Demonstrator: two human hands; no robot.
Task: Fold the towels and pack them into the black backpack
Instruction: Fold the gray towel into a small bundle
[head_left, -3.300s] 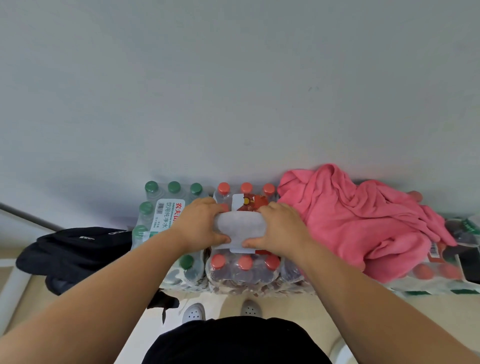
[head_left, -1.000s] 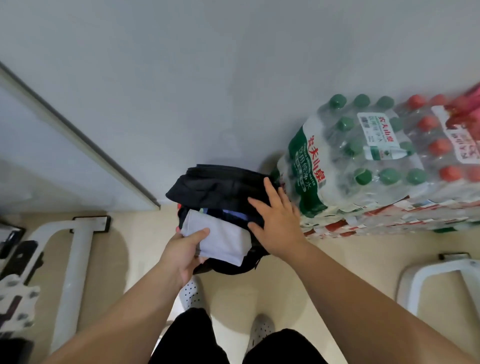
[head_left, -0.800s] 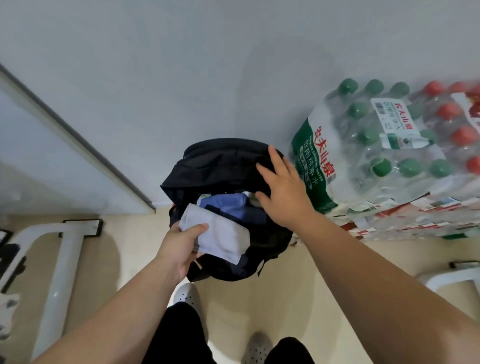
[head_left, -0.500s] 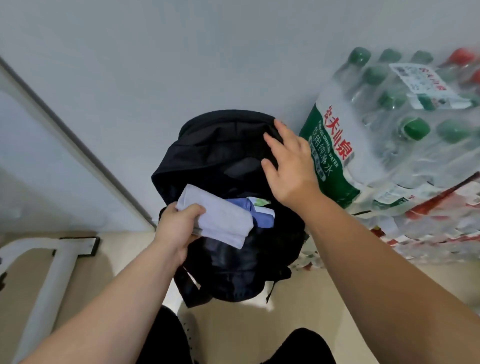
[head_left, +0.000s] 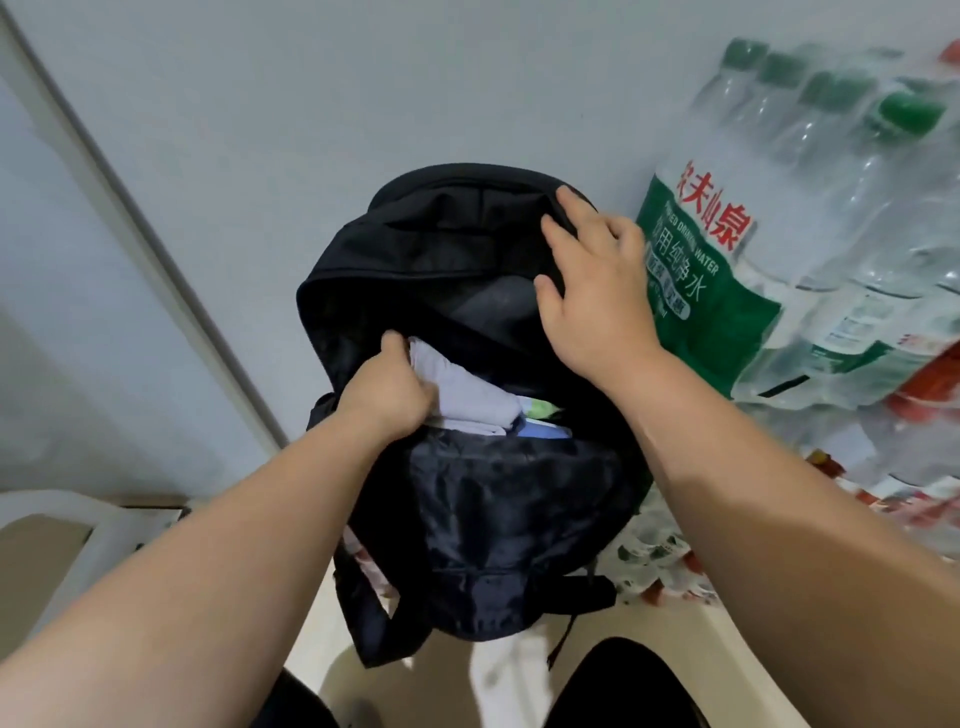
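Left hand (head_left: 387, 392): fingers clamped on a folded white cloth towel (head_left: 467, 395), half inside the soft black fabric backpack (head_left: 498, 519). Right hand (head_left: 592, 291): fingers spread straight, pressing its flap. Blue and green items (head_left: 543, 431) crowd below the towel. Right of the right fingers stands a shrink-wrapped pack of green-capped water bottles (head_left: 779, 234). Beige floor (head_left: 675, 654), grey wall (head_left: 363, 93).

The beige floor (head_left: 623, 630) meets a pale wall (head_left: 363, 93) at the far side. A black backpack (head_left: 498, 519) stands on it, open at the top, its back towards the wall. Just to its right, touching it, shrink-wrapped packs of bottles (head_left: 665, 566) lie on the floor, with a green-labelled pack (head_left: 779, 234) stacked above them. A white frame (head_left: 78, 525) rests on the floor at the left
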